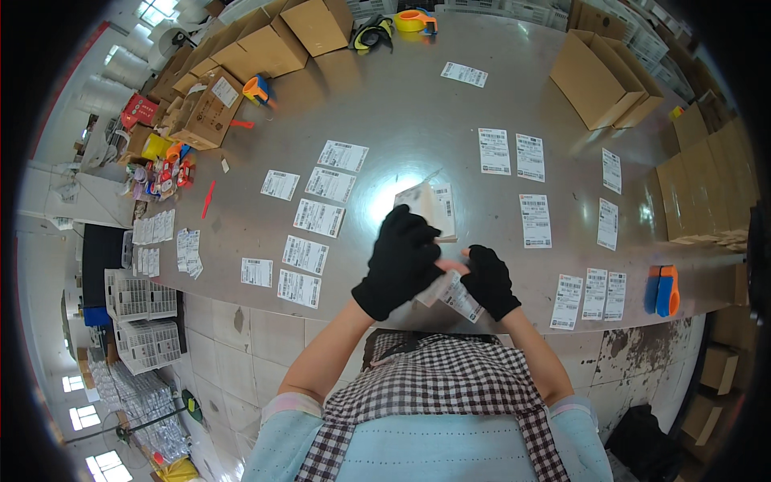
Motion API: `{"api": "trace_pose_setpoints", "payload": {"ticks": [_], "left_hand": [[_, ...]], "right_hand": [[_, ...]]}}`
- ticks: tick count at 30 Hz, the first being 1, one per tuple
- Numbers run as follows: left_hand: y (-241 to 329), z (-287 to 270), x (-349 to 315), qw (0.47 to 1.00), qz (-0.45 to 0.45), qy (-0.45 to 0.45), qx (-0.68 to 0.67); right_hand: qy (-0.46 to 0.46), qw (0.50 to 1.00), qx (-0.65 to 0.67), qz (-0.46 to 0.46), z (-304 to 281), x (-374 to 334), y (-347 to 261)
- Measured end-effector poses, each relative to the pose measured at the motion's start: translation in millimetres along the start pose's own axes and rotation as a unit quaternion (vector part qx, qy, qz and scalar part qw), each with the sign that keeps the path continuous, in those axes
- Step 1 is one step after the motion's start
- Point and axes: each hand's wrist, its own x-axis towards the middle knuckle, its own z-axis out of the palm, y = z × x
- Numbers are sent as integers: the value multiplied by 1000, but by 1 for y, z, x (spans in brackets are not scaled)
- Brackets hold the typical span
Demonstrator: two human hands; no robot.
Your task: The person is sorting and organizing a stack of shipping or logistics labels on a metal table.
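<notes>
Shiny bench (401, 96) — near side of a paper stack (444, 212), right hand (491, 283) pinching a label (463, 300), left hand (399, 262), grip unclear

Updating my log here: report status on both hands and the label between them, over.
Left hand, right hand: black-gloved, at the label; grip unclear. Label slanted, partly covered. Paper stack beyond, partly hidden by left hand.

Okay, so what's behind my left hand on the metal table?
Behind your gloved left hand, a printed white label and a blurred pale sheet partly show. Whatever the hand covers there cannot be seen.
</notes>
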Motion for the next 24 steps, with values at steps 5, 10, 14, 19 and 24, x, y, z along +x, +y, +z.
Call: {"api": "trace_pose_setpoints", "payload": {"ticks": [5, 10, 14, 19, 24], "left_hand": [[41, 11, 6, 993, 59, -86, -51], [44, 0, -3, 958, -94, 31, -271], [17, 7, -29, 842, -284, 291, -354], [5, 21, -59, 690, -437, 100, -568], [2, 25, -33, 427, -411, 57, -803]], "right_hand": [[-109, 948, 126, -270, -47, 17, -41], [-232, 865, 436, 91, -60, 21, -65], [-181, 805, 527, 203, -76, 20, -87], [-153, 819, 518, 192, -79, 16, -84], [-172, 825, 508, 176, -81, 5, -80]]}}
